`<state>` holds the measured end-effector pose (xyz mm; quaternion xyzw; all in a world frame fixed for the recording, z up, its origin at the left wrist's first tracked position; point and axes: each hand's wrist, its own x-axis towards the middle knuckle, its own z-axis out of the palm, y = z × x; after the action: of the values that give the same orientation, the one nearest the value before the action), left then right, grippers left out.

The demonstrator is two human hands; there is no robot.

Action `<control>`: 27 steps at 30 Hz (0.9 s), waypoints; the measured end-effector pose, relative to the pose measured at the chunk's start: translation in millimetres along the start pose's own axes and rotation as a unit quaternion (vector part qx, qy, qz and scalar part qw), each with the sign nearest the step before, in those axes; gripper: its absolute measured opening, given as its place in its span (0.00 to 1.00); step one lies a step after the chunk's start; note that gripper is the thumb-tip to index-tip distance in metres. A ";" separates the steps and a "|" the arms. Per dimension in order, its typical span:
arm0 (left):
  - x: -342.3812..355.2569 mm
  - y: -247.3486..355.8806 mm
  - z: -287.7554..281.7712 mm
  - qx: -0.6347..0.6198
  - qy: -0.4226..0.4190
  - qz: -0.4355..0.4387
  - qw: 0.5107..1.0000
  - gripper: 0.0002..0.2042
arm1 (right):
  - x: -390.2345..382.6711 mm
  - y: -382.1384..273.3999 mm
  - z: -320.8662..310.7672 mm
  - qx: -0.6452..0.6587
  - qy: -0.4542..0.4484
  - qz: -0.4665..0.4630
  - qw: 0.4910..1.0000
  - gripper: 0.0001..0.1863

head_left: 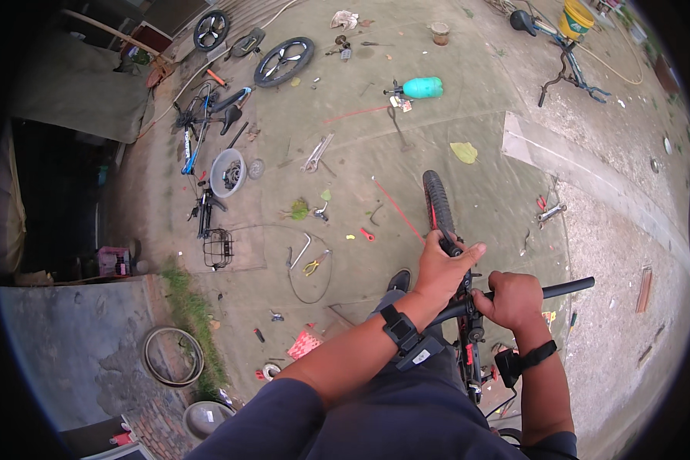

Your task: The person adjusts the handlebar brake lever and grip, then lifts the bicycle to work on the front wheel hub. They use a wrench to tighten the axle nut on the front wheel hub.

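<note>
A bicycle stands in front of me, its front wheel [435, 201] pointing away and its black handlebar [563, 288] running crosswise. My right hand [512, 299] is closed around the bar, to the right of its middle. Farther forward, my left hand [443, 270] is wrapped around a dark part at the bicycle's front, just behind the wheel, with the thumb lying to the right. Its palm and fingers hide most of that part. The bar's left end passes behind my left wrist. Below the bar, the dark frame [470, 349] runs back between my legs.
Tools and bicycle parts lie scattered on a green ground sheet: yellow-handled pliers [314, 265], wrenches [317, 153], a grey bowl of parts [228, 173], a teal bottle [422, 87] and a loose wheel [284, 62]. Another bicycle frame [199, 126] lies at the left. A yellow bucket [576, 19] stands far right.
</note>
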<state>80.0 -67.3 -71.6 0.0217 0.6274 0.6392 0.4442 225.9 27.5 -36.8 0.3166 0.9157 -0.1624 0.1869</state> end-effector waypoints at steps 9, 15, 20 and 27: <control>9.1 -4.3 0.8 -0.014 -0.036 0.008 0.999 0.14 | 0.4 -2.8 0.0 -0.001 0.004 -0.005 1.000 0.27; 15.5 -10.9 -7.8 -0.073 -0.097 -0.017 0.992 0.15 | -0.5 -2.2 3.9 0.004 0.019 -0.011 1.000 0.26; 32.4 -13.9 -27.3 -0.134 -0.249 -0.046 0.958 0.15 | -1.7 -1.1 6.8 0.011 0.034 -0.020 0.999 0.26; 0.7 -1.4 -9.6 -0.093 -0.027 -0.027 0.995 0.15 | -1.5 0.8 6.8 0.006 0.039 -0.015 0.999 0.26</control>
<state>74.7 -74.7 -75.2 -0.0194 0.5536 0.6813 0.4785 229.1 24.5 -42.2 0.3104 0.9257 -0.1587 0.1470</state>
